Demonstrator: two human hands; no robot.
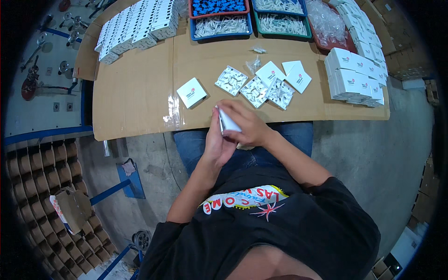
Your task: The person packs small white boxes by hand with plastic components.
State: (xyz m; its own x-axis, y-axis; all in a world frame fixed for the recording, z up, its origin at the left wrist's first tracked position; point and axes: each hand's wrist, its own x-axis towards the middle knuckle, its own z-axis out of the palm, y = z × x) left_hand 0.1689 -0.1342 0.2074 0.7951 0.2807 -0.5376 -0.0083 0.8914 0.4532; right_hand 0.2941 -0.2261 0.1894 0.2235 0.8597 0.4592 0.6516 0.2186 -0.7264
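Just over my lap, at the table's near edge, both hands grip a white square plastic case (228, 122) tilted on its side. My left hand (216, 143) presses against its left face, while my right hand (251, 125) wraps over its top and right side. A closed white case (192, 93) lies on the cardboard to the left, beyond my hands. Farther to the right is a loose cluster: white open-backed frames (231, 80) with moulded insides showing, and smooth white covers (297, 78). Small clear bags of parts (254, 64) lie behind it.
Trays of white plugs (222, 27), a tray of blue pieces (219, 6) and a tray of clear bags (326, 25) line the back. Stacked white cases stand back left (140, 25) and at the right (354, 77). A cardboard divider (42, 177) lies lower left.
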